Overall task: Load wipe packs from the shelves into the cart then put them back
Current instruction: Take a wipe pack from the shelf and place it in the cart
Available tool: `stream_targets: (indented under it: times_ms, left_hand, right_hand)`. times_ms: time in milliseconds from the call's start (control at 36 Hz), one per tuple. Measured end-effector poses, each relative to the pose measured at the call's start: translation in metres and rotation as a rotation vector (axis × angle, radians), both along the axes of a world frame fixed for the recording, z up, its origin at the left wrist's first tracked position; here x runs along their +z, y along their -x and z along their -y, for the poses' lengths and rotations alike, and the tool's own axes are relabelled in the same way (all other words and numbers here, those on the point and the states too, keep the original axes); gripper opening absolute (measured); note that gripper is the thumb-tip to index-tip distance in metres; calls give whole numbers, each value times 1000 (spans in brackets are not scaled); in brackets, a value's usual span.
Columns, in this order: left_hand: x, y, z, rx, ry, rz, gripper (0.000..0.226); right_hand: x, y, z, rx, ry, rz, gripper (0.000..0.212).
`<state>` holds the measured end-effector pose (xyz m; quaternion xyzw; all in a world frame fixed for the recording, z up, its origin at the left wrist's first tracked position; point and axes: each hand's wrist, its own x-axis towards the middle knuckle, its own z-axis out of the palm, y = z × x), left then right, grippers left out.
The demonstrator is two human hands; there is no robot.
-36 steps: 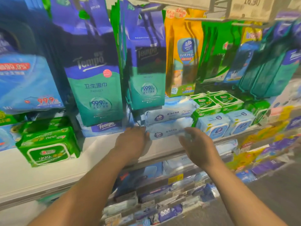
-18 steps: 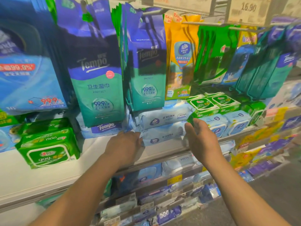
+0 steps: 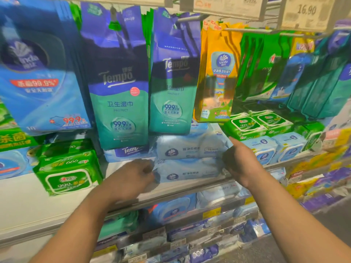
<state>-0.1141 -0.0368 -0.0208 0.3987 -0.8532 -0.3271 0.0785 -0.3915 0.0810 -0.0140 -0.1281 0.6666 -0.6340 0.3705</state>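
Note:
Two pale blue wipe packs lie stacked on the white shelf (image 3: 57, 209). The upper pack (image 3: 190, 149) sits on the lower pack (image 3: 188, 172). My left hand (image 3: 133, 179) has curled fingers on the left end of the lower pack. My right hand (image 3: 242, 164) is at the stack's right end, fingers curled against the lower pack and thumb pointing up beside the upper one. No cart is in view.
Tall Tempo pouches (image 3: 119, 103) and a yellow pouch (image 3: 218, 76) hang just above the stack. A green 999 pack (image 3: 68, 175) stands to the left, and green and blue packs (image 3: 264, 137) to the right. Lower shelves (image 3: 190, 230) hold several more packs.
The lower pack has gone further back onto the shelf under the upper one. Both hands stayed at its ends, and the right hand rose a little along the stack.

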Motion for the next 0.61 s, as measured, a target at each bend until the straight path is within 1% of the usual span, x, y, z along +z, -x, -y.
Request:
stream_targets:
  times_ms: [28, 56, 83, 111, 139, 167, 194, 222, 250, 306, 333, 417, 472, 528, 611]
  left_hand:
    - [6, 2, -2, 76, -118, -88, 48]
    - [10, 7, -4, 173, -266, -223, 35]
    - [12, 12, -4, 288, -434, -373, 21]
    - [14, 16, -4, 398, -585, -500, 12]
    - [14, 22, -2, 478, -720, -592, 9]
    - [14, 28, 0, 519, -830, -648, 14]
    - [15, 33, 2, 536, -898, -682, 25]
    - [15, 39, 4, 529, -931, -726, 34]
    - [17, 43, 6, 537, -945, -773, 37]
    - [19, 52, 6, 566, -970, -856, 34]
    - [20, 57, 5, 571, -986, -876, 36]
    - [19, 65, 0, 524, -1029, -863, 45]
    - [21, 70, -6, 546, -1034, -811, 44]
    - [23, 74, -11, 580, -1048, -816, 42]
    - [26, 77, -15, 596, -1071, -856, 43]
  right_hand:
    - [1, 2, 3, -5, 23, 40, 24]
    - [2, 2, 6, -18, 32, 76, 27]
    - [1, 4, 11, -22, 52, 103, 39]
    - [3, 3, 13, -6, 62, 128, 49]
    - [5, 1, 15, 18, 86, 136, 49]
    - [7, -1, 17, 43, 104, 147, 43]
    - [8, -1, 19, 91, 129, 166, 38]
    - [10, -2, 21, 131, 148, 184, 37]
    - [10, -2, 22, 155, 155, 186, 38]
    - [12, -5, 26, 204, 166, 180, 42]
    - [13, -8, 28, 223, 167, 184, 46]
    - [13, -13, 33, 230, 138, 162, 56]
    - [13, -17, 35, 211, 149, 161, 50]
    - [15, -24, 34, 193, 165, 152, 42]
    - [17, -30, 29, 146, 160, 189, 46]
